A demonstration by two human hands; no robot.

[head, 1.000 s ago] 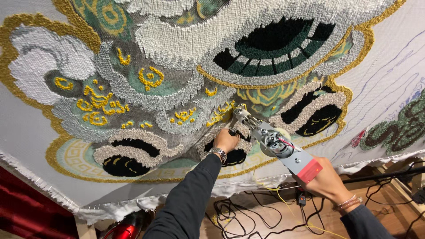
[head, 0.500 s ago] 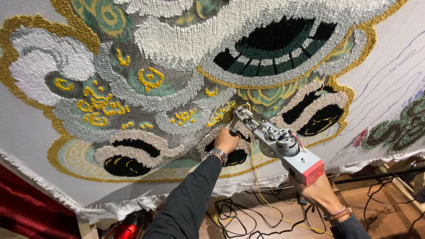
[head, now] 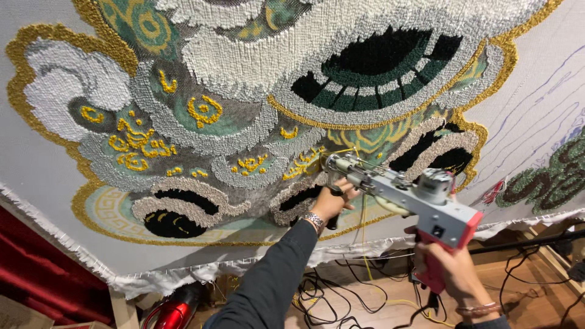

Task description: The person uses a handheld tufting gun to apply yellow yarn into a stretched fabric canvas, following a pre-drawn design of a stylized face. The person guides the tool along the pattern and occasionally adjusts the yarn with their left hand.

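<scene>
from where i stand there are no packages, signs or screens to be seen. the only thing like a label is a small dark mark [head: 437,231] on the grey side of the tufting gun [head: 420,201], just above its red grip; it is too small to make out.

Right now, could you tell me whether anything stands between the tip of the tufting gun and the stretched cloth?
Nothing visible does. The tufting gun has its tip right at the cloth, by the yellow tufts, held by the left hand and right hand.
</scene>
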